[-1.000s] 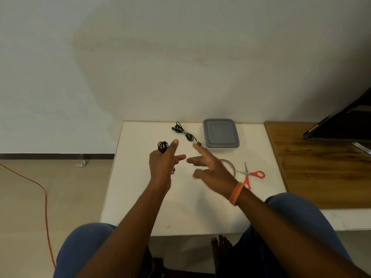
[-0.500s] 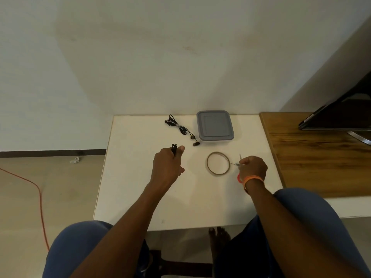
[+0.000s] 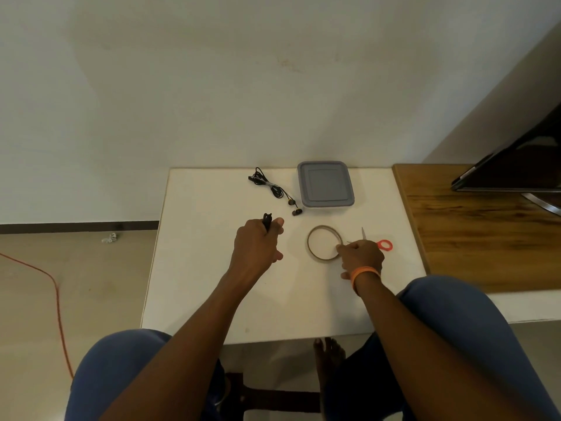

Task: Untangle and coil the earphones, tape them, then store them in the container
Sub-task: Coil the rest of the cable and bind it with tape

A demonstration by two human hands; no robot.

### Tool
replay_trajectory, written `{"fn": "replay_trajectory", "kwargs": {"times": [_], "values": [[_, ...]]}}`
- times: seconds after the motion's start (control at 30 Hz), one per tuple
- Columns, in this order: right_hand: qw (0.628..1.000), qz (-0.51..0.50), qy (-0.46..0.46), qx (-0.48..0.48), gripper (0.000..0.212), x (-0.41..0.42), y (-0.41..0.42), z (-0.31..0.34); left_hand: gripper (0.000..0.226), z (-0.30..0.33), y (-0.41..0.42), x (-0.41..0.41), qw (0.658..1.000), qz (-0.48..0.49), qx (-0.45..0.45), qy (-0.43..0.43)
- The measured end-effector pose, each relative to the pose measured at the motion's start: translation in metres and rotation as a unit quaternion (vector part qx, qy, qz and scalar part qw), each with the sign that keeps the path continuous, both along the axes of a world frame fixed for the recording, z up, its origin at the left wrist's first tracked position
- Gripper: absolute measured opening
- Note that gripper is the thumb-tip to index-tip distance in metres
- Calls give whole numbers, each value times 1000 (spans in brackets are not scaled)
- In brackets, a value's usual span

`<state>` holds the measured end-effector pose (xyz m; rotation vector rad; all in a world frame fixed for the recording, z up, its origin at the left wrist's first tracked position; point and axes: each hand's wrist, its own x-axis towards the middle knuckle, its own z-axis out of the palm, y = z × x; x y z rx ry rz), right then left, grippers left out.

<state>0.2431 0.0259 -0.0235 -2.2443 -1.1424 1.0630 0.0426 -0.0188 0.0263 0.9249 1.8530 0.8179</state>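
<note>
Nearest, the person's two knees in blue trousers frame the near edge of the white rectangular table (image 3: 188,299), and both forearms reach forward over it. The left hand (image 3: 258,243) sits about mid-table, its fingers curled round a small bundle of black earphone cable (image 3: 267,220) whose end pokes up beside the thumb; the bundle looks gathered tight so the coil cannot spring loose before it is bound, which I take to be the step in hand. The right hand (image 3: 361,256), wearing an orange wristband (image 3: 365,274), rests toward the right side of the table with its fingertips pinching the right rim of a thin brownish ring of tape (image 3: 324,243), probably feeling for the free end. Just beyond that hand lie the orange-handled scissors (image 3: 383,244), the blade pointing to the far edge, close by for cutting a strip. Farther on, a second pair of black earphones with dark buds (image 3: 274,189) lies loose near the far edge, and just right of it, apart from the buds, stands the grey square plastic container (image 3: 325,183), its lid on, against the far edge. It must be opened before anything goes in. Bare table lies between the hands and along the left edge, giving room to work; to the right, the wooden surface (image 3: 473,238) adjoins the table's right edge.
</note>
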Motion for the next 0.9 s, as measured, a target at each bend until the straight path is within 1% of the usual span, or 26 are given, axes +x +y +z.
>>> {"fn": "replay_trajectory", "kwargs": {"times": [0.07,0.13,0.23,0.3,0.37,0.4,0.47,0.53,0.57,0.63,0.67,0.7,0.73,0.77,0.8,0.83,0.9], "values": [[1000,6,3,-7,23,0,0,2,37,1,-1,0,1000,-8,-1,-1],[1000,24,-15,-5,24,-2,0,1,38,1,-1,2,1000,-23,1,12],[998,57,-41,0,19,-5,-1,5,40,3,-2,4,995,-65,6,71],[992,106,-62,22,16,-10,0,15,43,5,-3,4,991,-83,20,104],[970,207,-106,77,12,-19,1,27,45,7,-2,2,989,-87,43,112],[944,273,-140,124,11,-24,1,33,44,9,0,0,988,-92,53,110],[867,382,-195,253,11,-34,2,46,42,15,3,-2,989,-105,62,87],[789,424,-219,388,10,-39,4,58,44,21,3,-7,992,-113,57,17],[758,429,-225,437,11,-40,5,64,46,24,3,-9,991,-125,50,-25],[703,447,-230,502,10,-40,3,74,44,28,0,-18,981,-166,37,-92],[678,457,-237,524,13,-40,2,78,40,29,-1,-22,975,-187,31,-117],[657,471,-244,536,20,-40,1,82,37,31,-3,-25,969,-200,27,-143],[645,481,-245,541,24,-41,1,85,35,33,-4,-26,964,-204,27,-171],[651,486,-234,534,21,-41,2,89,33,36,-4,-26,960,-201,31,-194],[680,482,-207,512,14,-41,2,92,31,38,-5,-26,958,-194,38,-208],[731,465,-161,473,15,-41,3,96,30,40,-6,-26,958,-186,46,-212],[841,390,-43,372,30,-37,4,103,29,42,-5,-25,962,-173,58,-202]]}}
